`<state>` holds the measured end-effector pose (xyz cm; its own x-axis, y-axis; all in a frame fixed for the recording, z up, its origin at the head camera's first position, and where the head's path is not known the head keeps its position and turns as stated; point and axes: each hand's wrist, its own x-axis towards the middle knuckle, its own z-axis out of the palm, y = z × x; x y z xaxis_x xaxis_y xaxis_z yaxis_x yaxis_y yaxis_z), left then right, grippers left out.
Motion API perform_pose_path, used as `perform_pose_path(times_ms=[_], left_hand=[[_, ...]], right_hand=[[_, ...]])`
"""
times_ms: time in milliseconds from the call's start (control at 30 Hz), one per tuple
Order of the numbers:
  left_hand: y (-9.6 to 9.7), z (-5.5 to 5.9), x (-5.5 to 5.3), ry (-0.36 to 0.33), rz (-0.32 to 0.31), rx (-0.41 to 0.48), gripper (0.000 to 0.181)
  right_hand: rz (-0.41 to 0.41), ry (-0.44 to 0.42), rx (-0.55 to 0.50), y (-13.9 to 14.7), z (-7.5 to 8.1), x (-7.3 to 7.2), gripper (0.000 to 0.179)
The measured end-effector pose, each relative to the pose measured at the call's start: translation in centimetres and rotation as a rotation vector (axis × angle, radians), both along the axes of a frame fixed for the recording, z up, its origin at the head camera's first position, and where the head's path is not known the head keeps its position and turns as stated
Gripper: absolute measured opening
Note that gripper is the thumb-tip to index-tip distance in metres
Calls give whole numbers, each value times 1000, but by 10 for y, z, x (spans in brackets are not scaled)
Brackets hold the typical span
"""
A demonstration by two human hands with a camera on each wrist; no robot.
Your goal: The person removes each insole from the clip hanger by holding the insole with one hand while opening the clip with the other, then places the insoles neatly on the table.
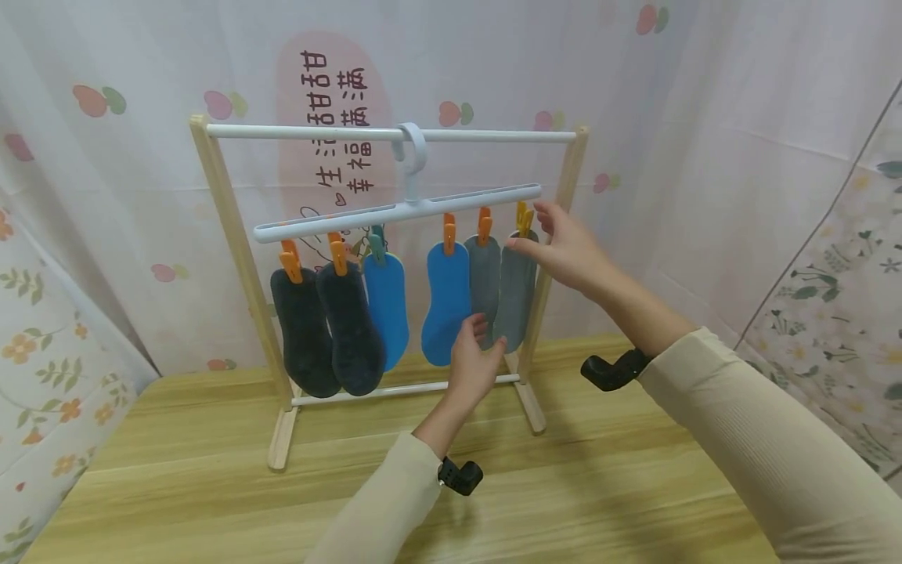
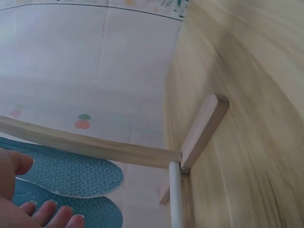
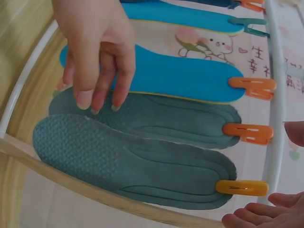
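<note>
Under the hanger [image 1: 416,208], grey insoles [image 1: 517,294] lengthwise near-vertical, dimpled ends [image 3: 76,145] down

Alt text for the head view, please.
Pairs of foot-shaped black insoles, blue insoles and grey insoles hang clipped from a tilted white plastic hanger on a wooden-posted rack. A person's right hand is raised beside the yellow plastic clip; the left hand hovers lower, near the grey insoles.

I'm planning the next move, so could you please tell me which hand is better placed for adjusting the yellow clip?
Probably the right hand: it is beside the yellow clip, whereas the left hand is lower, near the gray insoles' lower ends.
</note>
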<state>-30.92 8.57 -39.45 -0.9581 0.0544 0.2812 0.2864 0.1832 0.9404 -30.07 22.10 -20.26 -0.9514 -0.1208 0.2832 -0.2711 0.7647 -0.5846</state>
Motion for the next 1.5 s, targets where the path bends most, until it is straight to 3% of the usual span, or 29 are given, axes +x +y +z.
perform_pose_path(times_ms=[267,467,700,933,1267,1500], left_hand=[[2,-1,-10,-47,5,-21,49],[7,-3,-17,-99,24,16,44],[6,-3,-22,-68,60,21,36],[4,-6,-23,-23,59,-3,25],[-1,-6,-21,-44,45,-45,23],[-4,-6,-15,-42,24,-58,23]], right_hand=[[20,16,-4,-5,-11,-5,88],[18,25,-18,-6,-17,-6,87],[19,22,-17,-5,-17,-6,85],[16,13,-35,-3,-17,-4,82],[20,39,-46,-1,-20,-5,74],[15,62,-126,1,-22,-3,71]])
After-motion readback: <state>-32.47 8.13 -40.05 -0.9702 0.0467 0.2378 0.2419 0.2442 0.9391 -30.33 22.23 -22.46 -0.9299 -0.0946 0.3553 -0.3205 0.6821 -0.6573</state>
